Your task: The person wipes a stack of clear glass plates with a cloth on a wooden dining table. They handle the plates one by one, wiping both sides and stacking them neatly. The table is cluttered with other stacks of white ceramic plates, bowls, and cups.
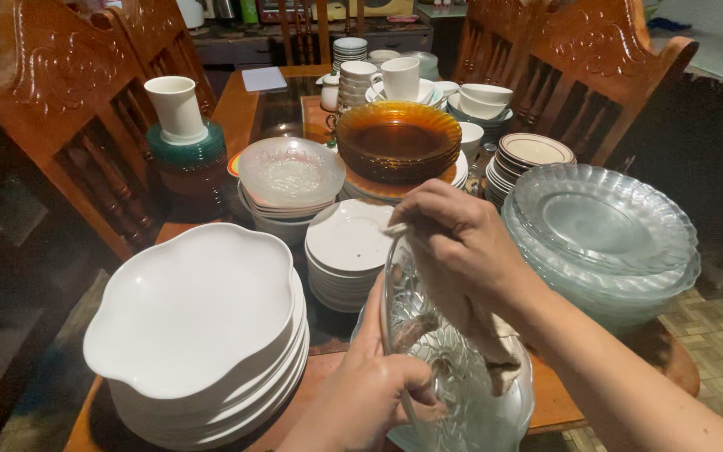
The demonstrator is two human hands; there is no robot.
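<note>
- The clear glass bowl (462, 381) is held tilted on edge at the near end of the wooden surface (558, 402), just right of the big stack of white bowls.
- Its glass is see-through and patterned, with raised leaf-like relief on the wall and a thin rim that runs up toward the knuckles of the right hand; light glints off its inner face.
- The left hand (370, 393) has its grip closed on the bowl's lower left rim, thumb over the inside and fingers behind the glass.
- The right hand (462, 243) is clenched on a pale cloth (487, 339), which it presses against the inside of the bowl near the top of the rim; the cloth hangs down into the bowl's hollow.
- To the left stands the stack of white scallop-edged bowls (198, 335), touching nothing in the hands.
- Behind the bowl sits a stack of small white plates (349, 251), and farther back a stack of frosted glass bowls (290, 176) and amber glass dishes (399, 142).
- To the right, under the forearm, lies a stack of clear wavy-rimmed glass plates (604, 238).
- A white cup (176, 107) stands on a green-lidded jar at the left edge; more cups and saucers crowd the far end.
- Carved wooden chairs (69, 109) flank the surface on both sides.
</note>
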